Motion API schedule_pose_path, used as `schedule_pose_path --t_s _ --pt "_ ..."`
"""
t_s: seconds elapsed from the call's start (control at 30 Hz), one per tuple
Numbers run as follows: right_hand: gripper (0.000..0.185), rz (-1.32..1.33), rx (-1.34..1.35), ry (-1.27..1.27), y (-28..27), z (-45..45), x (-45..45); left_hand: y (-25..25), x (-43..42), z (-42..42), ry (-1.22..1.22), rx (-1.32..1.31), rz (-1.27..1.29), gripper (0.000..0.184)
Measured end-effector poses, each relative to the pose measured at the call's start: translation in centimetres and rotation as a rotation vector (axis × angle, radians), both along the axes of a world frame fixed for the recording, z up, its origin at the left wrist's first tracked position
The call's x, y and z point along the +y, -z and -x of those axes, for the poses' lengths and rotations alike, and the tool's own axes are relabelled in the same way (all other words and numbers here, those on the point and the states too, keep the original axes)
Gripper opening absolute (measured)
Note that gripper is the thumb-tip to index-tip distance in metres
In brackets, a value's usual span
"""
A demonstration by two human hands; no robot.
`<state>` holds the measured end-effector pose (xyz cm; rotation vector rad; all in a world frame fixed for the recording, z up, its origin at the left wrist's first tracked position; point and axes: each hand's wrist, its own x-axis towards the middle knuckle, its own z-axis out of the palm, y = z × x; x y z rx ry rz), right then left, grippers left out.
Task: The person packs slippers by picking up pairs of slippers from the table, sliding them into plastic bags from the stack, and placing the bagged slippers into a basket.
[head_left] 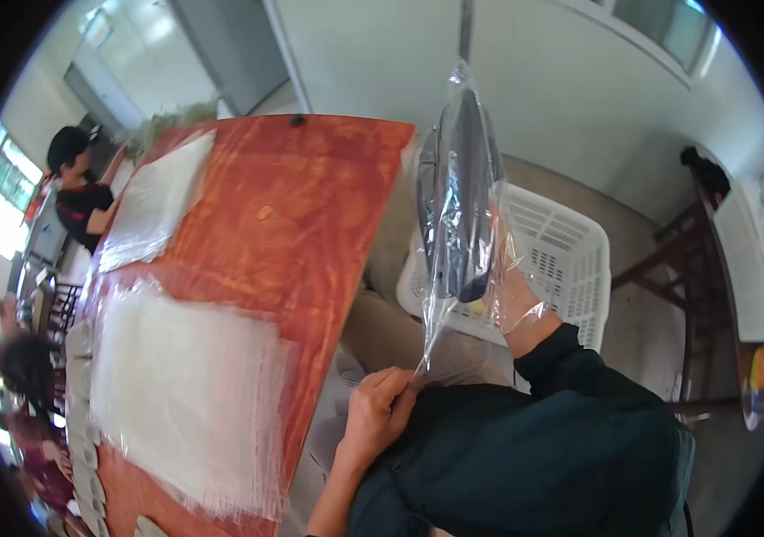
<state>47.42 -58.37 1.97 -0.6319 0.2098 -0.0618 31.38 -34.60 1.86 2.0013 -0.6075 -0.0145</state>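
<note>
A clear plastic bag [453, 201] stands nearly upright in front of me, with dark, long, shoe-shaped items inside it. At its lower end the film is drawn into a narrow twist, and my left hand [380, 413] is closed around that twist. My right hand [514, 295] supports the bag from the right side, partly behind loose, shiny film. Its fingers are mostly hidden by the bag. Below and behind the bag, a white plastic basket [592, 259] with slotted walls sits beside my legs.
On the reddish wooden table [310, 197] to my left lie a large stack of clear bags [189, 394] and a smaller stack [158, 201] farther off. Grey flat pieces [79, 376] line its far edge. Several people work at the left; a dark wooden stand [691, 268] is at right.
</note>
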Motion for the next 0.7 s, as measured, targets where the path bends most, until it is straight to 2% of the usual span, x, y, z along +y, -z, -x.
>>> schedule_pose_path --t_s 0.07,0.1,0.13,0.23,0.3,0.33,0.37,0.43,0.47,0.53,0.57,0.6,0.67,0.7 --pt "0.037 0.215 0.102 0.214 2.7 0.1 -4.3 0.6 -1.2 -0.8 0.067 0.033 -0.025 0.016" --pt "0.038 0.247 0.067 0.188 5.7 0.5 -8.0 0.9 -1.9 -1.2 0.127 -0.005 -0.034 0.016" --pt "0.039 0.597 0.143 0.277 10.1 0.2 -12.8 1.2 -2.4 -1.6 0.185 -0.043 -0.042 0.015" --pt "0.039 0.817 0.35 0.373 10.0 3.8 -15.3 3.5 -4.4 -2.9 0.287 -0.009 -0.038 0.017" --pt "0.036 0.453 0.233 0.579 10.3 5.4 -15.3 6.2 -5.6 -3.1 0.334 0.025 -0.058 0.019" --pt "0.029 0.62 0.281 0.676 13.6 5.3 -17.7 7.2 -5.9 -3.0 0.366 0.051 -0.081 0.021" --pt "0.029 0.619 0.285 0.687 15.2 5.8 -19.1 7.3 -6.0 -2.9 0.379 0.051 -0.081 0.021" --pt "0.046 1.243 0.678 0.629 17.5 6.6 -21.1 7.2 -5.8 -2.8 0.368 0.218 -0.133 0.025" --pt "0.046 1.243 0.685 0.63 20.2 6.7 -22.1 7.5 -5.4 -2.8 0.373 0.222 -0.133 0.025" --pt "0.042 1.662 0.839 0.552 25.2 6.8 -23.7 8.0 -4.6 -2.7 0.242 0.191 -0.124 0.026" --pt "0.042 1.662 0.828 0.541 25.9 7.4 -23.9 8.2 -4.4 -2.5 0.229 0.192 -0.127 0.026" --pt "0.038 1.88 0.761 0.383 26.8 8.3 -23.4 8.2 -4.0 -2.4 0.184 0.239 -0.109 0.026" --pt "0.034 1.965 0.777 0.268 28.5 8.5 -21.7 8.4 -2.6 -2.1 0.085 0.272 -0.1 0.026" --pt "0.033 1.84 0.875 0.308 29.6 8.1 -21.1 8.7 -2.1 -1.8 0.078 0.299 -0.074 0.027"
